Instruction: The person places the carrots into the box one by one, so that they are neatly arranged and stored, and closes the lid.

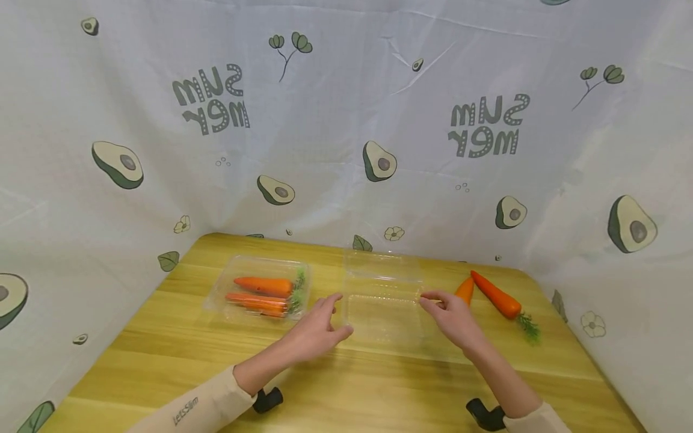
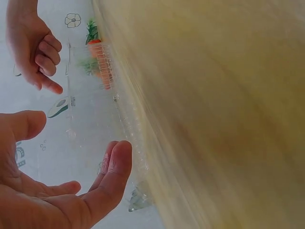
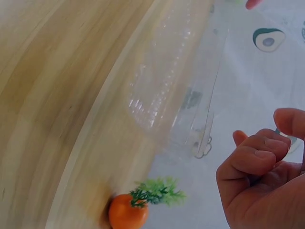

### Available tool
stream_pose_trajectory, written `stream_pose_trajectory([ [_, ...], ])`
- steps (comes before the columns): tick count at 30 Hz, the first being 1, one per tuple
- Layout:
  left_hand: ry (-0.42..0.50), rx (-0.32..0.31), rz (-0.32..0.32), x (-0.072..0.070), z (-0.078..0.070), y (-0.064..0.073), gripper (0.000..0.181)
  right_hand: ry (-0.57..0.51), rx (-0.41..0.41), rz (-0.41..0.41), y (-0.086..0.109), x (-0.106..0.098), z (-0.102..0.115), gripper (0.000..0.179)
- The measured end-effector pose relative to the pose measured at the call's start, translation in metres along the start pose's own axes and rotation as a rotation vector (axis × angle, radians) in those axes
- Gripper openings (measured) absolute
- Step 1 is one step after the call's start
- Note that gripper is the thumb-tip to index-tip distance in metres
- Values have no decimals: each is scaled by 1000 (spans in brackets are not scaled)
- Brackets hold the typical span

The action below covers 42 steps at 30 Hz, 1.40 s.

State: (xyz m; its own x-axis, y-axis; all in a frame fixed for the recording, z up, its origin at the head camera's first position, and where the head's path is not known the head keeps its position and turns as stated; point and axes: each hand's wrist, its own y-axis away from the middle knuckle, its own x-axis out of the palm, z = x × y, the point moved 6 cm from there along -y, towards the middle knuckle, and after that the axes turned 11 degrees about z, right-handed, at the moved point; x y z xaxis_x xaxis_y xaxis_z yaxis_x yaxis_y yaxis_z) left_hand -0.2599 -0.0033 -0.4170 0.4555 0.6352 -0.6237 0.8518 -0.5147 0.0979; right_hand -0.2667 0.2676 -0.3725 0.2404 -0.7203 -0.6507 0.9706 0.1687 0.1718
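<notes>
A clear plastic clamshell box (image 1: 385,322) stands on the table between the hands, its lid (image 1: 383,264) raised at the back. My left hand (image 1: 319,334) is at its left side, thumb and fingers spread, with nothing held. At the right side is my right hand (image 1: 450,313); its fingers are loosely bent and nothing shows between them. In the right wrist view a gap separates that hand (image 3: 267,176) from the box (image 3: 167,90). Beside the right hand lie a carrot (image 1: 495,294) with a green top and another carrot (image 1: 465,290), partly hidden by the hand.
Another clear plastic box (image 1: 219,294) sits at the left of the wooden table (image 1: 346,397), with carrots (image 1: 265,285) and green tops inside. A white curtain (image 1: 325,120) printed with avocados hangs behind and at both sides.
</notes>
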Motion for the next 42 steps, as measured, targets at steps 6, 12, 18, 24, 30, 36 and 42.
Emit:
stream_pose_trajectory([
  [6,17,5,1,2,2,-7,78,21,18,-41,3,-12,-12,53],
  [12,32,-3,-8,1,2,-11,74,142,63,-77,5,-21,-27,62],
  [18,27,3,-8,1,2,-12,72,138,89,-99,6,-27,-39,69],
  [24,15,-9,-12,1,4,-13,70,133,112,-134,6,-32,-46,69],
  [30,1,-23,-15,1,6,-13,71,91,132,-145,7,-39,-50,66],
  [36,-8,-36,-17,0,9,-14,73,42,167,-149,3,-44,-58,67],
  [42,-5,-34,-11,1,10,-14,73,-33,208,-153,-2,-49,-71,64],
])
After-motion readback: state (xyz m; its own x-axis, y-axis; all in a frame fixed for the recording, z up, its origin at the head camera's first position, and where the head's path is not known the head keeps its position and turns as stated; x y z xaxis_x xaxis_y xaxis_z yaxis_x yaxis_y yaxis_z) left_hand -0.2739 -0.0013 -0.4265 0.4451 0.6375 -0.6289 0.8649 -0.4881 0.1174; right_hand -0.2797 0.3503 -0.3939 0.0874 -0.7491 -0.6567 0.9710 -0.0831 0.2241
